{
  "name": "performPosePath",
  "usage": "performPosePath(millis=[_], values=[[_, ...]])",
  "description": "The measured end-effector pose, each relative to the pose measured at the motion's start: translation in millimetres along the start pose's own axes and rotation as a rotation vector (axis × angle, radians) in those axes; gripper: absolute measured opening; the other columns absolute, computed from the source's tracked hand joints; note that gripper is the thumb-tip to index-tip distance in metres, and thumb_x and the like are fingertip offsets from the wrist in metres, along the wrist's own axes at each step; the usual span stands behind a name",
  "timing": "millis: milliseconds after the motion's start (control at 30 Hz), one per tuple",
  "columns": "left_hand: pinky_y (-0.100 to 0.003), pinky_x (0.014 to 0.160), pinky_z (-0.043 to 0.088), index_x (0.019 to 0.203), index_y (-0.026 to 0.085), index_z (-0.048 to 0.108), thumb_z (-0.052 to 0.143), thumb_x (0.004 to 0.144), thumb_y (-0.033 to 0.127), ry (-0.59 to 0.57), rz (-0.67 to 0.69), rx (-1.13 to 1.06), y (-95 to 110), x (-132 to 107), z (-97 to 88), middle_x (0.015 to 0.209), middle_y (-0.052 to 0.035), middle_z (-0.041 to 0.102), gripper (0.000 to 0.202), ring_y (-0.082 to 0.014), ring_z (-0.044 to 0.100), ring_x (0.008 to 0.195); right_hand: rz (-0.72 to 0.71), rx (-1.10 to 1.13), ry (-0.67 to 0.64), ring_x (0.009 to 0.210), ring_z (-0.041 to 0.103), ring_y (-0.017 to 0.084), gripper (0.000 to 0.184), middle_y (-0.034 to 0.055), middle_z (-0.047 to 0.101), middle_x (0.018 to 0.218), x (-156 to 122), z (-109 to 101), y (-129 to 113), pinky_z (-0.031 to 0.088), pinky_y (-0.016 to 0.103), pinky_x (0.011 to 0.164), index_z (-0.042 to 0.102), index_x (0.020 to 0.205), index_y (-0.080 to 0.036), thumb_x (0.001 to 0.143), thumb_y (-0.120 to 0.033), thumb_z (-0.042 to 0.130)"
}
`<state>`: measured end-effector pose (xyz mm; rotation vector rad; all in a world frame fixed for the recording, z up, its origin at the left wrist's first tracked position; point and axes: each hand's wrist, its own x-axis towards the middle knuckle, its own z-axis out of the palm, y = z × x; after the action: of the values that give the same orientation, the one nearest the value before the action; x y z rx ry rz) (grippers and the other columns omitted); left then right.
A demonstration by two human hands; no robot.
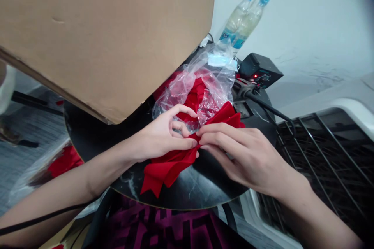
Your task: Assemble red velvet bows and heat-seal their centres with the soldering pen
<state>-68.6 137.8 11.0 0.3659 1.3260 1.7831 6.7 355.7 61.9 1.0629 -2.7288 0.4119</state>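
Observation:
Above a round black table (pixel 187 188), a red ribbon bow (pixel 175 165) with pointed, notched ends is gathered between my two hands. My left hand (pixel 172 132) pinches it near its middle, thumb on top and index finger curled over. From the other side, the fingertips of my right hand (pixel 236 148) press together on the same gathered middle. More red folds spread out beyond the right fingers. Just behind the hands lies a clear plastic bag (pixel 216 74) with red ribbon pieces (pixel 198 89) inside it.
A large cardboard box (pixel 111 27) covers the left back of the table. Two bottles (pixel 239 23) stand by the wall. A black control box (pixel 260 70) with a red light and a cable sits at the right, near a wire-fronted crate (pixel 327 155). Another bag of red pieces (pixel 64 161) lies lower left.

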Motion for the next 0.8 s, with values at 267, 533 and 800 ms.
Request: performPosePath(millis=[267, 533, 800], values=[[-0.013, 0.063, 0.054, 0.133, 0.032, 0.047, 0.085, 0.081, 0.019, -0.038, 0.023, 0.194, 0, -1, -8.3, 0.086, 0.0039, 0.066, 0.065, -0.0078, 0.069, 0.068, 0.127, 0.075, -0.064, 0.088, 0.074, 0.019, 0.009, 0.0049, 0.075, 0.108, 3, 10, 0, 0.055, 0.03, 0.075, 0.063, 0.108, -0.018, 0.104, -0.019, 0.056], [-0.022, 0.075, 0.06, 0.142, 0.039, 0.049, 0.088, 0.079, 0.023, -0.039, 0.146, 0.27, 0, -3, -8.1, 0.087, 0.0039, 0.066, 0.075, -0.0114, 0.07, 0.076, 0.348, 0.19, -0.009, 0.07, 0.067, 0.012, 0.02, -0.0028, 0.075, 0.095, 7, 9, -10, 0.043, 0.024, 0.059, 0.061, 0.107, -0.023, 0.093, -0.013, 0.071], [-0.019, 0.066, 0.058, 0.138, 0.034, 0.046, 0.08, 0.086, 0.027, -0.008, 0.202, 0.385, -1, -6, -5.8, 0.081, 0.0037, 0.067, 0.063, -0.0124, 0.07, 0.071, 0.396, 0.29, -0.111, 0.065, 0.065, 0.009, 0.023, -0.0081, 0.074, 0.086, 12, -6, -3, 0.044, 0.023, 0.064, 0.068, 0.121, -0.032, 0.101, -0.022, 0.065]])
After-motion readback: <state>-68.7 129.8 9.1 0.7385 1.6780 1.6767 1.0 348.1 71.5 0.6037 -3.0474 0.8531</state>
